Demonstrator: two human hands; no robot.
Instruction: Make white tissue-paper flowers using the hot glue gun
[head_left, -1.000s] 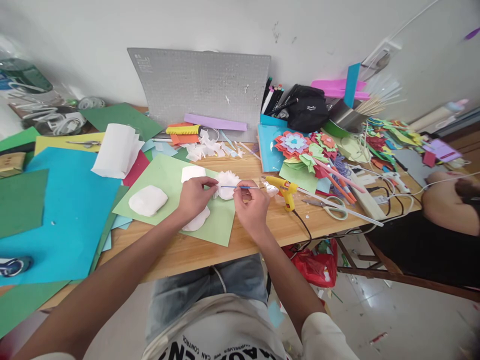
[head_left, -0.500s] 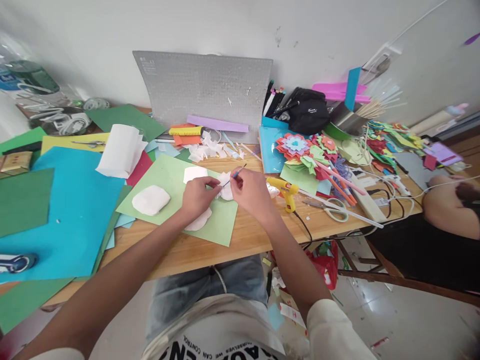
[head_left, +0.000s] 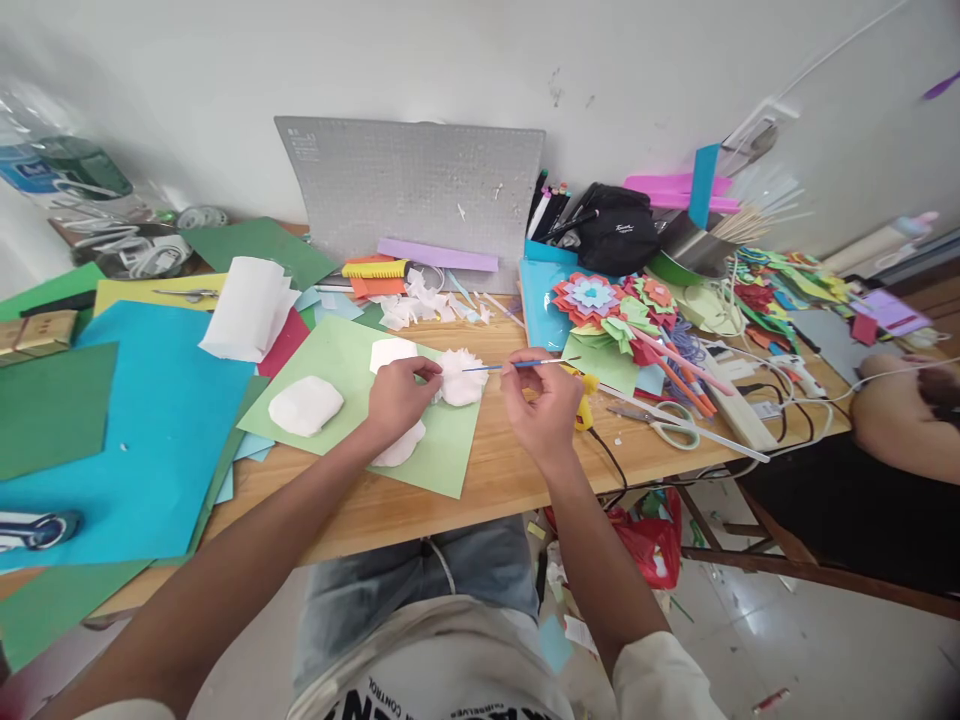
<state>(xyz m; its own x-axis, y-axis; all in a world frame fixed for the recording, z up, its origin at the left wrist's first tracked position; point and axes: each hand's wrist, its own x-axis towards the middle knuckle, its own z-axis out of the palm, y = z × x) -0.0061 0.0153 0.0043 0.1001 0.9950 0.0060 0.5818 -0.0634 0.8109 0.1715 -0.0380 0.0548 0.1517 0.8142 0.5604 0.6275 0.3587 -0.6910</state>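
A white tissue-paper flower [head_left: 459, 378] lies on a light green sheet [head_left: 341, 360] at the table's middle. My left hand [head_left: 397, 398] pinches the flower's left edge, fingers closed. My right hand [head_left: 541, 400] holds a thin blue stick [head_left: 495, 366] level, its tip pointing left at the flower. A flat white tissue pad [head_left: 305, 405] lies further left on the same sheet, a white paper piece [head_left: 391, 352] behind my left hand, and another white piece [head_left: 400, 447] under my wrist.
A yellow glue gun [head_left: 583, 398] sits behind my right hand, scissors [head_left: 660, 422] to its right. Coloured paper flowers [head_left: 600, 300], a black pouch [head_left: 619, 228] and a grey cutting mat [head_left: 420, 190] stand at the back. Blue and green sheets [head_left: 135, 400] cover the left. Another person's arm [head_left: 892, 410] rests at right.
My right hand drew back to the right from the flower, and the blue stick swung from tilted up to lying level. My left hand stayed on the flower.
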